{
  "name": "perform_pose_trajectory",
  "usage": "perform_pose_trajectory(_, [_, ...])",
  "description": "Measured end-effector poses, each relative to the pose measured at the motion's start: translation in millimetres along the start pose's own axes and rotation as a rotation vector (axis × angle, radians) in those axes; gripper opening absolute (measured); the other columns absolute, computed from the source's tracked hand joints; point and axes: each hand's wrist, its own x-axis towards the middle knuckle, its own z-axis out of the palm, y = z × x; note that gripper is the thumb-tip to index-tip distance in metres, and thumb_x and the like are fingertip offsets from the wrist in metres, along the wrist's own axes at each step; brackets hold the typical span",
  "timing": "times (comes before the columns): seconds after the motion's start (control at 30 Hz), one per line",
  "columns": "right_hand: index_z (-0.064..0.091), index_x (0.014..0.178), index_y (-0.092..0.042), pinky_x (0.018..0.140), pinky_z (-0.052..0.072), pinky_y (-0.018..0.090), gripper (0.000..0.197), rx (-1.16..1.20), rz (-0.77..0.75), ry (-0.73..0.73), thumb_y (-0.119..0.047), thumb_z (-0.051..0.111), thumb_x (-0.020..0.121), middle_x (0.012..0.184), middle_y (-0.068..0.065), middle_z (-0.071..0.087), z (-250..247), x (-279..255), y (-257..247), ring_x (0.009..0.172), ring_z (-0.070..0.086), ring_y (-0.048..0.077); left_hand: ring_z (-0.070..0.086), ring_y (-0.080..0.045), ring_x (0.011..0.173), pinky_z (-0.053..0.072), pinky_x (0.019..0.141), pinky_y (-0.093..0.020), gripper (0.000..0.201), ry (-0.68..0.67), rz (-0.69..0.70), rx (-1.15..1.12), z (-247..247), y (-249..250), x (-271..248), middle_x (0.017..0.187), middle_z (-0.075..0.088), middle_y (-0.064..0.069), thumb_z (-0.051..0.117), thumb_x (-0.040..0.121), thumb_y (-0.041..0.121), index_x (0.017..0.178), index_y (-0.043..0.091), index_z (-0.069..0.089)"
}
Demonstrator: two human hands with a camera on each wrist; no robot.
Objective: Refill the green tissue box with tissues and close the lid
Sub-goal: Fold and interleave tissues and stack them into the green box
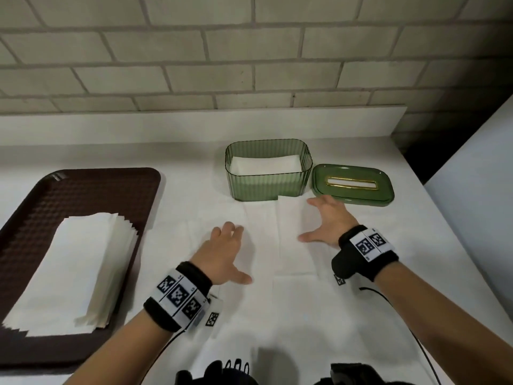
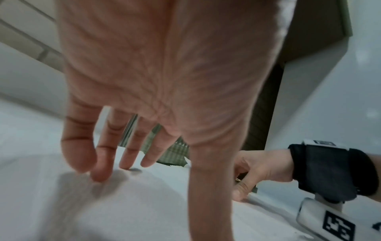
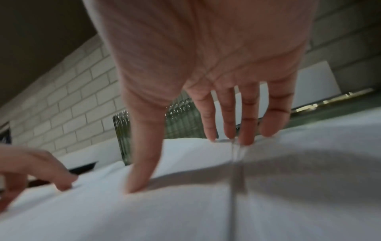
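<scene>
The ribbed green tissue box [image 1: 268,187] stands open at the back of the table with white tissues [image 1: 265,164] inside. Its green lid [image 1: 353,185] with a gold-rimmed slot lies flat just right of it. An unfolded white tissue [image 1: 277,240] is spread on the table in front of the box. My left hand [image 1: 222,252] and right hand [image 1: 323,222] lie on that tissue with fingers spread. In the left wrist view my left hand [image 2: 128,156] touches the sheet with its fingertips. The right wrist view shows my right hand [image 3: 206,146] pressing the tissue [image 3: 185,203] down, the box [image 3: 181,120] behind it.
A dark brown tray [image 1: 91,190] at the left holds a stack of folded white tissues [image 1: 75,270]. A brick wall [image 1: 249,51] runs behind the table. The table's right edge [image 1: 422,190] drops off just past the lid.
</scene>
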Motion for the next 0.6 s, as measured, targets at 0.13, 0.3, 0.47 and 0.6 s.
perform_pose_trajectory(0.13, [0.023,0.150,-0.023,0.107,0.040,0.044,0.126,-0.107,0.006,-0.078,-0.065,0.084,0.047,0.151,-0.001,0.025,-7,6,-6,0.135,0.036,0.025,0.031,-0.028,0.121,0.044,0.099,-0.041,0.115,-0.031,-0.044,0.077,0,5,3,0.134,0.024,-0.007,0.084,0.061,0.049,0.144,0.004,0.019])
perform_pose_trajectory(0.3, [0.035,0.138,-0.025,0.090,0.050,0.040,0.122,-0.112,0.039,-0.077,-0.065,0.087,0.035,0.132,-0.001,0.038,-15,5,-12,0.115,0.053,0.025,0.029,-0.027,0.119,0.047,0.095,-0.041,0.102,-0.057,-0.109,0.020,-6,10,6,0.124,0.026,-0.005,0.090,0.053,0.043,0.131,0.012,0.034])
perform_pose_trajectory(0.47, [0.051,0.130,-0.022,0.094,0.049,0.038,0.089,0.039,0.060,0.094,-0.049,0.088,0.054,0.128,0.003,0.051,-10,-2,-9,0.114,0.054,0.024,0.039,-0.025,0.123,0.042,0.099,-0.032,0.088,0.004,-0.099,-0.141,-5,5,1,0.129,0.034,-0.005,0.088,0.062,0.029,0.134,0.014,0.041])
perform_pose_trajectory(0.6, [0.066,0.084,-0.018,0.076,0.054,0.034,0.022,0.330,0.007,0.257,-0.023,0.083,0.071,0.086,0.000,0.069,-10,-12,-1,0.077,0.064,0.019,0.061,-0.016,0.087,0.044,0.068,-0.017,0.038,0.142,-0.028,-0.441,-7,-10,-10,0.096,0.059,-0.003,0.083,0.068,0.014,0.095,0.023,0.057])
